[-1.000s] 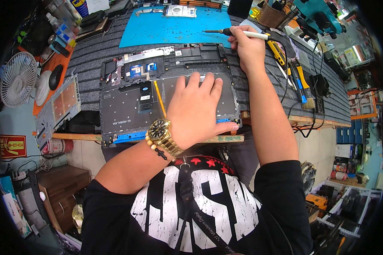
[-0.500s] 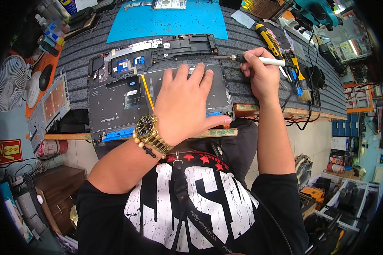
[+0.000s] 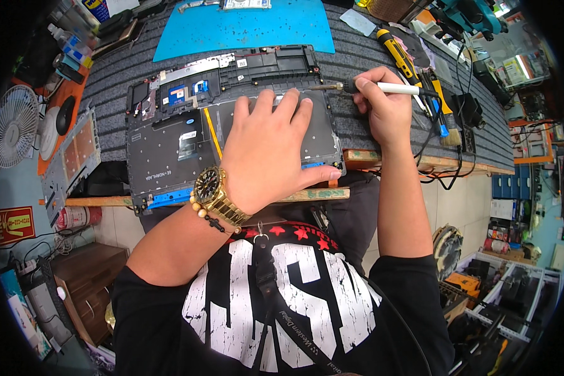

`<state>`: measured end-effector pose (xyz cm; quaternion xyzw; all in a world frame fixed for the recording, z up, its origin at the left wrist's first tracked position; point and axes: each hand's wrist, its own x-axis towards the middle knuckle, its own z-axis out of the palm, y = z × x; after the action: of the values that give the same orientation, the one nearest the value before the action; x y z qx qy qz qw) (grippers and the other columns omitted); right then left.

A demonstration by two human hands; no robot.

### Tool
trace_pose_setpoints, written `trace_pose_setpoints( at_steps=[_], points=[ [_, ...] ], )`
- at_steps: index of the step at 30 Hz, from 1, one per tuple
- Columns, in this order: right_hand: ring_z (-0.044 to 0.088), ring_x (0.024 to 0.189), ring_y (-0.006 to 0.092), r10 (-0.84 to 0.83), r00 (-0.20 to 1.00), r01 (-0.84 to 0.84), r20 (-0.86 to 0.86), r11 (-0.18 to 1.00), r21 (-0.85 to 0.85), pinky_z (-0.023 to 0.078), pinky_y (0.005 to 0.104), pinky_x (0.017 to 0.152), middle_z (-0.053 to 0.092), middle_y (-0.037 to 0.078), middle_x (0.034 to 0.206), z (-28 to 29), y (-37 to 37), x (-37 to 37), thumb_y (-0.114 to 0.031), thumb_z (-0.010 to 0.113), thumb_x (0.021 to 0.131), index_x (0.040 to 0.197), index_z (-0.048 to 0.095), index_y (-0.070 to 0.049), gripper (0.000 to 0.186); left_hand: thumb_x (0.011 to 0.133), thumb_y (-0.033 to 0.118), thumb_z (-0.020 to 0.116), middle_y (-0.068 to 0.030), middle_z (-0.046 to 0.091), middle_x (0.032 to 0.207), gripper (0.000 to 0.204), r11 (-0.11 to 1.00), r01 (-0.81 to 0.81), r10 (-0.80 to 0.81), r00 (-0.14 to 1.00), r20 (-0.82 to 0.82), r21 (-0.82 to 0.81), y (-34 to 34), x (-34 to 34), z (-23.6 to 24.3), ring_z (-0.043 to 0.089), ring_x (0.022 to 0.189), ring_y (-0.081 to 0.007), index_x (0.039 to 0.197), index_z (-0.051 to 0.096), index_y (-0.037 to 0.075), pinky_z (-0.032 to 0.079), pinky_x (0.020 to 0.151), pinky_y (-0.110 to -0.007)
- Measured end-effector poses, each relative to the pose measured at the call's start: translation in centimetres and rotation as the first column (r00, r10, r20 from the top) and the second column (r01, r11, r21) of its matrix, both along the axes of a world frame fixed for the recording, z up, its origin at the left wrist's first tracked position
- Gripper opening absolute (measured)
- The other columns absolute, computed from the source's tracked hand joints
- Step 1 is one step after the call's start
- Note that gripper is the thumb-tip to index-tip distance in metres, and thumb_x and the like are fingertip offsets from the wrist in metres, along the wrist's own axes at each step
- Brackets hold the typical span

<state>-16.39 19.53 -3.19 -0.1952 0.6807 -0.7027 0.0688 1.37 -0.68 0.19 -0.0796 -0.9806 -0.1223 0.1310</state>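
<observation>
A dark laptop chassis (image 3: 163, 150) with a black plastic frame along the top, blue patches and a yellow ribbon cable lies on the grey ribbed mat. My left hand (image 3: 266, 147) rests spread on it, fingertips near the seam below the frame, thumb at the lower right. A gold watch (image 3: 210, 187) and bead bracelet are on that wrist. My right hand (image 3: 382, 109) grips a soldering iron (image 3: 398, 88) with a white handle; its metal tip reaches left to the frame's right end, and I cannot tell whether it touches.
A blue mat (image 3: 244, 28) lies at the back. Yellow-handled tools (image 3: 402, 59), a brush and cables lie at the right. A metal plate (image 3: 69, 163) and a white fan (image 3: 15, 125) are on the left. The bench's wooden edge (image 3: 363, 156) runs below.
My right hand with the iron has moved down from the blue mat to the chassis's right end. My left hand stays on the chassis. The whole view has shifted slightly.
</observation>
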Motion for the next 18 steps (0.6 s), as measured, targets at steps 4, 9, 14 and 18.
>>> trace_pose_setpoints(
  at_steps=[4, 9, 14, 18],
  points=[
    [0.061, 0.064, 0.0089, 0.000, 1.000, 0.000, -0.011, 1.000, 0.024, 0.046, 0.0251, 0.058, 0.072, 0.004, 0.077, 0.09, 0.05, 0.06, -0.011, 0.080, 0.100, 0.098, 0.074, -0.003, 0.010, 0.082, 0.080, 0.080, -0.0162, 0.064, 0.151, 0.104, 1.000, -0.002, 0.002, 1.000, 0.000, 0.004, 0.06, 0.01, 0.08, 0.058, 0.132, -0.0374, 0.147, 0.068, -0.001, 0.043, 0.112, -0.056],
    [0.062, 0.064, 0.0091, -0.017, 1.000, 0.017, -0.009, 0.999, 0.036, 0.046, 0.0250, 0.059, 0.072, 0.004, 0.077, 0.13, 0.01, 0.18, -0.011, 0.080, 0.100, 0.098, 0.074, -0.003, 0.010, 0.082, 0.080, 0.080, -0.0167, 0.063, 0.152, 0.105, 1.000, -0.005, 0.005, 1.000, 0.004, 0.002, 0.08, 0.00, 0.04, 0.058, 0.133, -0.0376, 0.147, 0.067, -0.001, 0.042, 0.113, -0.057],
    [0.061, 0.063, 0.0086, -0.013, 1.000, 0.014, -0.015, 0.999, 0.050, 0.046, 0.0250, 0.058, 0.072, 0.003, 0.077, 0.13, 0.00, 0.21, -0.011, 0.080, 0.100, 0.098, 0.074, -0.003, 0.010, 0.082, 0.081, 0.080, -0.0166, 0.063, 0.152, 0.106, 1.000, -0.006, 0.006, 1.000, 0.011, 0.002, 0.11, 0.03, 0.07, 0.058, 0.133, -0.0376, 0.148, 0.066, -0.001, 0.042, 0.114, -0.057],
    [0.060, 0.062, 0.0082, -0.004, 1.000, 0.005, -0.029, 0.999, 0.054, 0.045, 0.0251, 0.057, 0.072, 0.003, 0.076, 0.08, -0.03, 0.20, -0.011, 0.080, 0.100, 0.097, 0.074, -0.004, 0.010, 0.082, 0.081, 0.080, -0.0165, 0.063, 0.152, 0.106, 1.000, -0.007, 0.007, 1.000, 0.010, 0.000, 0.07, 0.03, 0.02, 0.058, 0.133, -0.0376, 0.149, 0.066, -0.001, 0.042, 0.113, -0.057]
  ],
)
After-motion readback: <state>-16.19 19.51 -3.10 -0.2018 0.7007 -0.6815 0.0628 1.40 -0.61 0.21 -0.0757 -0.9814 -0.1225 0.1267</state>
